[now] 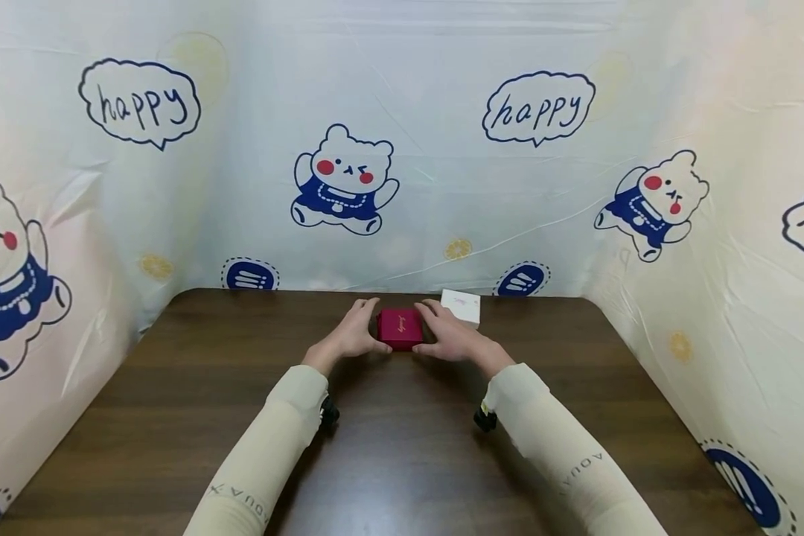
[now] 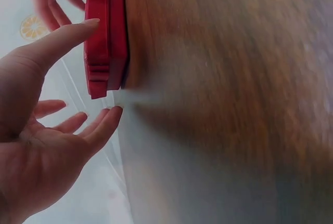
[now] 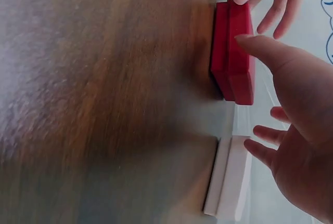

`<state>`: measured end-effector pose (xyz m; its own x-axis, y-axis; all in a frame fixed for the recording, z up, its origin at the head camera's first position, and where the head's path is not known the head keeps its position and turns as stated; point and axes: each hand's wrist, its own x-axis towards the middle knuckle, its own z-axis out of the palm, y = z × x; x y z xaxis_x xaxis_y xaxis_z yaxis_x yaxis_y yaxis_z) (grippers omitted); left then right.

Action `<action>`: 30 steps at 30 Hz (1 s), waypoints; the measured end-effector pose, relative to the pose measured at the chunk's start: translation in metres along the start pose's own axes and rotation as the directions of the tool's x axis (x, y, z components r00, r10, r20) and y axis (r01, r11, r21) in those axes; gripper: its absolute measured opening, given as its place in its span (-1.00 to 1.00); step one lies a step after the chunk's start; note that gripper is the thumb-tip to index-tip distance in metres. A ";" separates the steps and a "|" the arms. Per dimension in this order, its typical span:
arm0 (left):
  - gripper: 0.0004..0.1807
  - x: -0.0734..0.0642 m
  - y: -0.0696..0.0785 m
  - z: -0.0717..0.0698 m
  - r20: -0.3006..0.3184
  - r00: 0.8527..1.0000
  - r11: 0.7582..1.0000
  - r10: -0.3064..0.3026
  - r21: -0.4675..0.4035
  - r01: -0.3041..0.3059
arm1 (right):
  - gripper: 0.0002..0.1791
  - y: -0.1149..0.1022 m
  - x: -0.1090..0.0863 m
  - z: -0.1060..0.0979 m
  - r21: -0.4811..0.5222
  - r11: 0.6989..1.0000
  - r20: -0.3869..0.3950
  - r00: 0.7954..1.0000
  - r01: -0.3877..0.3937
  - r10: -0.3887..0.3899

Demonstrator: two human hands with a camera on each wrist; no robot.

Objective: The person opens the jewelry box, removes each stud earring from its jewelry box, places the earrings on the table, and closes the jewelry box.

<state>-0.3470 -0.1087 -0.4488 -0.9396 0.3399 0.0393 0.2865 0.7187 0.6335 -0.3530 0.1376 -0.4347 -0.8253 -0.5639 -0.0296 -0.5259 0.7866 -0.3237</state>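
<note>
A small red box (image 1: pixel 400 327) with gold lettering on its lid rests on the brown table, between the two hands. My left hand (image 1: pixel 356 333) is at its left side, thumb near the front corner and fingers spread. In the left wrist view those fingers stand apart from the red box (image 2: pixel 108 42), with the thumb in front of it. On the right side, my right hand (image 1: pixel 452 335) has its thumb at the front corner and its fingers loosely extended. Whether either thumb touches the box, I cannot tell.
Behind the right hand lies a white box (image 1: pixel 462 307) with faint pink print, to the right of the red one. A pale curtain (image 1: pixel 402 89) with bear drawings hangs along the far edge and sides of the wooden table (image 1: pixel 402 461).
</note>
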 end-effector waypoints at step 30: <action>0.10 0.010 0.001 0.005 0.087 0.996 1.000 -0.012 -0.016 0.014 | 0.09 -0.010 0.036 0.017 0.128 0.991 0.081 0.997 -0.029 0.019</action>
<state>-0.3553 -0.1011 -0.4515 -0.9233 0.3825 -0.0356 0.2706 0.7134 0.6464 -0.3738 0.1058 -0.4482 -0.8155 -0.5678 -0.1124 -0.4712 0.7640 -0.4408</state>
